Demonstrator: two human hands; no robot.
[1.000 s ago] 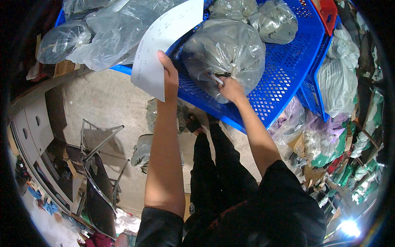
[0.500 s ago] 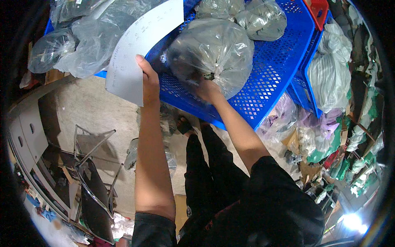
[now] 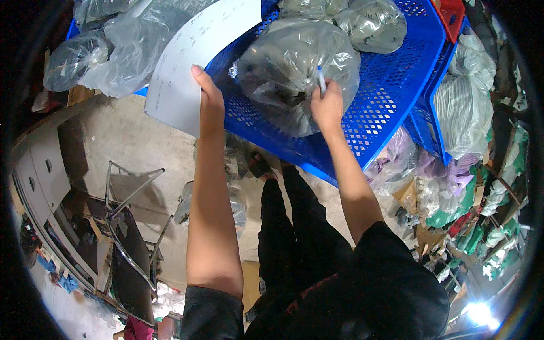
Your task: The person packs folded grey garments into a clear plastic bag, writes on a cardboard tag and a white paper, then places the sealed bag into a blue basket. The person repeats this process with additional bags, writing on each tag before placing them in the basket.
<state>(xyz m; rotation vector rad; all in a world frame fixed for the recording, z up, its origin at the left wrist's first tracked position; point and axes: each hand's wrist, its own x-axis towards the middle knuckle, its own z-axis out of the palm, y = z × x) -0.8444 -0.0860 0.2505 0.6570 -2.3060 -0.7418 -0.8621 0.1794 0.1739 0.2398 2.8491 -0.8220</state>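
My left hand (image 3: 211,106) is closed on the edge of a white sheet with handwriting (image 3: 181,79), its thumb on top. The sheet is curved by the lens and reaches across the left part of a blue plastic crate (image 3: 377,93). In my right hand (image 3: 328,107) is a pen (image 3: 321,78), its blue end pointing up and away. This hand is over the right side of a large clear plastic bag (image 3: 289,48) with dark contents, gathered and opened near its middle. The bag lies in the crate. Whether the hand also touches the plastic, I cannot tell.
More filled plastic bags (image 3: 374,25) lie at the crate's far end, with others (image 3: 130,51) at the left. Stacked bags (image 3: 462,113) and loose packaging fill the right. A metal-framed folding chair (image 3: 133,266) and a white cabinet (image 3: 48,170) are at the left.
My right hand has come up and to the right from the bag's gathered opening, and the pen now shows in it. My left hand still holds the sheet; the whole view has shifted slightly.
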